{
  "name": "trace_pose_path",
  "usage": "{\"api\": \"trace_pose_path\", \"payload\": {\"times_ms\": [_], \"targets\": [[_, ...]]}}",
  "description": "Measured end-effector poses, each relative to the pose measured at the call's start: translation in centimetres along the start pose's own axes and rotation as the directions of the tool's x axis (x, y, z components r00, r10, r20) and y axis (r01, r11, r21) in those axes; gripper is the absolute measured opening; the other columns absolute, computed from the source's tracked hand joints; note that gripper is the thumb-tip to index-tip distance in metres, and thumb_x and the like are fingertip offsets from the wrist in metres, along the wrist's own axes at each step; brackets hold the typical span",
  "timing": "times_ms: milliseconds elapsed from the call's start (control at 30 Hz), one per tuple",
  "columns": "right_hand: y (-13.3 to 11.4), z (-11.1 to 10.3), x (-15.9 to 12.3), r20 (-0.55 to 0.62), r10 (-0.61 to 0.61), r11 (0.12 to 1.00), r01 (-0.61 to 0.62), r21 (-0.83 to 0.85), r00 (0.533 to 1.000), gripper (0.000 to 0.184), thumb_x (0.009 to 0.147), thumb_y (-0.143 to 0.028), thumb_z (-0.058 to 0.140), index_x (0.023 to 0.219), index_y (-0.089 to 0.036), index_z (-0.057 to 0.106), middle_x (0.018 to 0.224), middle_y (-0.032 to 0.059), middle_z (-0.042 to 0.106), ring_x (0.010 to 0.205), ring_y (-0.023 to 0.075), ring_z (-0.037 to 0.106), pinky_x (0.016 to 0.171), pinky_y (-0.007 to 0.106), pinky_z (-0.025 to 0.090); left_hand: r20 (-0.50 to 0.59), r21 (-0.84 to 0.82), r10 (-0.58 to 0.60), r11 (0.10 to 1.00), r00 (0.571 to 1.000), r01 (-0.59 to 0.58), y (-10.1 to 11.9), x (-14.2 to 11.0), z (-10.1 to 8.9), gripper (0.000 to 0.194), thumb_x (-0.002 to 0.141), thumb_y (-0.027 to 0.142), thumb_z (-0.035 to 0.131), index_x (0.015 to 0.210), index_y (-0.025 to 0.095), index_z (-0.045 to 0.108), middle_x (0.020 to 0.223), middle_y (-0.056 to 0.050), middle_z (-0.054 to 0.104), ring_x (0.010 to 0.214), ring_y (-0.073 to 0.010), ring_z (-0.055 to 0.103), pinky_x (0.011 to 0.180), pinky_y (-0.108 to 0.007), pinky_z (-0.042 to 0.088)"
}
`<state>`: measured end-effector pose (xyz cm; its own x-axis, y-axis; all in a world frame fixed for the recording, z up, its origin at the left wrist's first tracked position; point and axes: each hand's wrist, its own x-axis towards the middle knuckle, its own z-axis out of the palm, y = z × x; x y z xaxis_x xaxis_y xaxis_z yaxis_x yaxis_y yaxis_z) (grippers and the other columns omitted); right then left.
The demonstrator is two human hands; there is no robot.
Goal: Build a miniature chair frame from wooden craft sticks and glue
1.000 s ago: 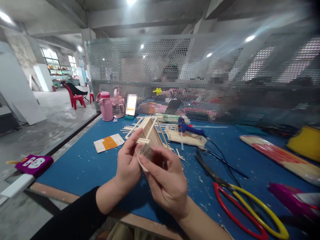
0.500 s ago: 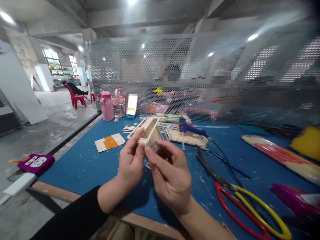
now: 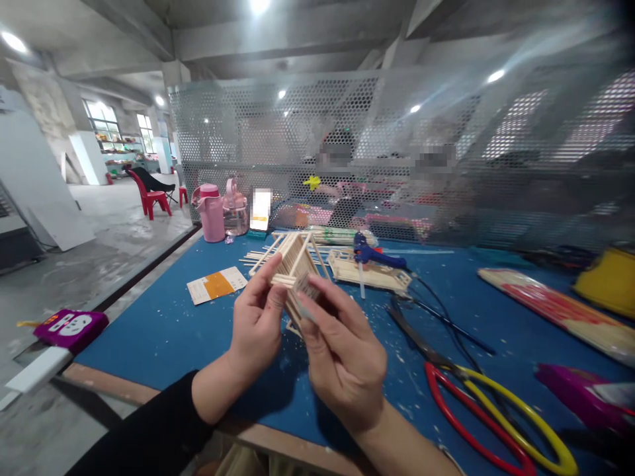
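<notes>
A small model made of pale wooden sticks point(image 3: 296, 259), with a slanted slatted face like a roof, is held up over the blue table. My left hand point(image 3: 258, 317) grips its left side between thumb and fingers. On the near right side, my right hand point(image 3: 347, 350) is closed with thumb and fingertips on a pale face of the model that carries faint markings. The right fingers hide part of that face. Loose wooden sticks point(image 3: 255, 256) lie behind the model. To its right, a blue glue gun point(image 3: 380, 254) rests on a flat stick-built piece point(image 3: 367, 276).
Large scissors with red and yellow handles point(image 3: 476, 403) lie at right, near a bag of sticks point(image 3: 550, 311). An orange-and-white card point(image 3: 217, 285), pink jug point(image 3: 212, 215) and phone point(image 3: 260, 211) are at left. A perforated screen point(image 3: 238, 132) stands behind; a purple power strip point(image 3: 72, 328) sits at the left edge.
My right hand has shifted slightly right and down along the model, and its thumb and fingers are a little farther apart. The left hand keeps its hold.
</notes>
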<state>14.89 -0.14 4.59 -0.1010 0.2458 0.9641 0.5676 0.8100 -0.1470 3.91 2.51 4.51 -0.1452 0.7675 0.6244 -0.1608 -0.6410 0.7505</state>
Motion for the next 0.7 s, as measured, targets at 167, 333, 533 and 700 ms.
{"api": "trace_pose_path", "payload": {"times_ms": [167, 333, 533, 700], "targets": [[-0.16, 0.1, -0.15, 0.037, -0.036, 0.999, 0.036, -0.004, 0.999, 0.048, 0.08, -0.006, 0.055, 0.126, -0.022, 0.055, 0.126, 0.0116, 0.058, 0.113, 0.0233, 0.057, 0.092, 0.043, 0.051, -0.015, 0.02, -0.024, 1.0, 1.0, 0.024, 0.01, -0.06, 0.04, 0.038, 0.086, 0.04, 0.055, 0.12, 0.024, 0.059, 0.125, -0.006, 0.06, 0.119, -0.0208, 0.053, 0.101, -0.034, 0.043], [-0.19, -0.01, -0.11, 0.054, -0.08, 0.997, 0.081, -0.007, 0.995, 0.048, 0.079, -0.006, 0.056, 0.124, -0.022, 0.056, 0.124, 0.0123, 0.06, 0.11, 0.0231, 0.06, 0.089, 0.042, 0.053, -0.051, -0.052, -0.076, 0.996, 0.996, 0.074, -0.11, 0.05, -0.03, 0.041, 0.085, 0.042, 0.055, 0.122, 0.023, 0.057, 0.131, -0.008, 0.056, 0.121, -0.0217, 0.051, 0.104, -0.036, 0.04], [-0.14, 0.01, 0.26, 0.054, -0.12, 0.992, 0.122, -0.038, 0.991, 0.049, 0.079, -0.006, 0.056, 0.125, -0.022, 0.055, 0.123, 0.0116, 0.061, 0.111, 0.0224, 0.059, 0.09, 0.041, 0.052, -0.046, -0.049, -0.082, 0.996, 0.996, 0.08, -0.12, 0.06, 0.1, 0.041, 0.085, 0.042, 0.055, 0.121, 0.023, 0.058, 0.128, -0.008, 0.058, 0.119, -0.022, 0.053, 0.102, -0.036, 0.041], [-0.1, 0.01, 0.25, 0.017, -0.096, 0.994, 0.097, -0.054, 0.995, 0.049, 0.079, -0.005, 0.056, 0.125, -0.021, 0.056, 0.124, 0.0125, 0.059, 0.112, 0.023, 0.059, 0.091, 0.042, 0.051, -0.051, -0.03, -0.05, 0.998, 0.997, 0.049, -0.19, 0.16, 0.14, 0.039, 0.084, 0.041, 0.056, 0.12, 0.024, 0.059, 0.127, -0.006, 0.059, 0.119, -0.0209, 0.053, 0.101, -0.034, 0.043]]}}
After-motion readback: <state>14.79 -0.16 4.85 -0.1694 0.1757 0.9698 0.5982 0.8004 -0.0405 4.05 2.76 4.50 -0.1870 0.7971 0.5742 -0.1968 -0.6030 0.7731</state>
